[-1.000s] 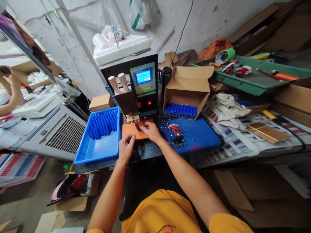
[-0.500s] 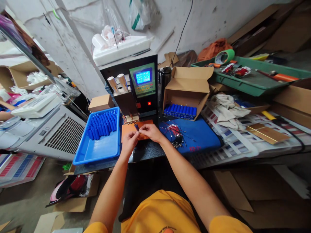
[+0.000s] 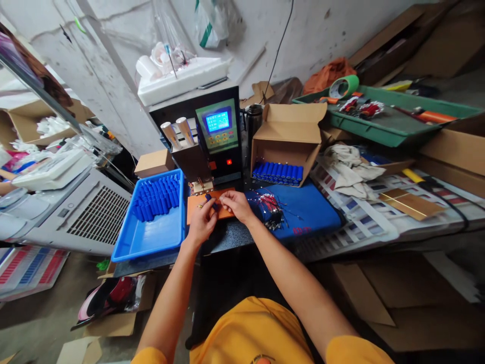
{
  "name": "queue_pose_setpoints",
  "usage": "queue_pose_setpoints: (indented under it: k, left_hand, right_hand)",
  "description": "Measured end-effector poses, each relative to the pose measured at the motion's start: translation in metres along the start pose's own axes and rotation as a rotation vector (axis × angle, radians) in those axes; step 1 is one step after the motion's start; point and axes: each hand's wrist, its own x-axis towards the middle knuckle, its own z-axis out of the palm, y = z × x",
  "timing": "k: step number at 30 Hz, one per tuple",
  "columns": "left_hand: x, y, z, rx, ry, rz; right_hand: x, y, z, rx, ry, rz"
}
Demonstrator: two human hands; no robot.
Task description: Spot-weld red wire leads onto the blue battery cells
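My left hand [image 3: 201, 222] and my right hand [image 3: 235, 205] meet over an orange pad [image 3: 194, 203] in front of a black spot-welding machine [image 3: 212, 136] with a lit blue screen. Between the fingertips sits a small blue battery cell [image 3: 209, 198], pinched by the left hand. My right hand pinches a thin piece at the cell; I cannot make it out. A blue tray [image 3: 151, 227] with several blue cells lies to the left. An open cardboard box [image 3: 284, 141] with a row of blue cells stands to the right. A bundle of red and black wires [image 3: 271, 210] lies on a blue mat [image 3: 306, 212].
A green tray [image 3: 382, 121] with tape and tools sits at the back right, with rags and cardboard beside it. A white grilled unit [image 3: 76, 212] stands at the left. Another person's arm [image 3: 5, 177] shows at the far left edge. Cardboard scraps lie on the floor.
My left hand has moved up and right from the table's front edge to the orange pad, meeting my right hand at the blue cell. The view shifted slightly.
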Motion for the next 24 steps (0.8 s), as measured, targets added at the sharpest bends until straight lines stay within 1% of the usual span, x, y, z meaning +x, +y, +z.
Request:
queue_pose_setpoints:
  k: [2, 7, 9, 13, 16, 19, 24]
  left_hand:
    - [0.001, -0.001, 0.001, -0.030, 0.009, -0.029]
    - [0.002, 0.002, -0.002, -0.250, 0.027, -0.161]
    - [0.006, 0.003, -0.005, -0.285, 0.047, -0.203]
    - [0.019, 0.001, -0.009, -0.237, 0.058, -0.191]
    - [0.024, -0.003, -0.009, -0.256, 0.043, -0.209]
    - [0.022, -0.005, -0.007, -0.277, 0.026, -0.253]
    - [0.018, -0.005, -0.002, -0.210, 0.012, -0.278]
  right_hand:
    - [0.001, 0.001, 0.000, 0.009, 0.016, 0.006]
    - [0.004, 0.004, 0.001, 0.010, 0.031, -0.001]
    - [0.006, 0.005, 0.002, -0.006, 0.032, -0.005]
    - [0.007, 0.009, 0.003, -0.027, 0.039, -0.004]
    - [0.007, 0.010, 0.003, -0.048, 0.040, -0.017]
    - [0.008, 0.010, 0.004, -0.070, 0.042, -0.032]
    - [0.010, 0.010, 0.008, -0.146, 0.082, -0.073]
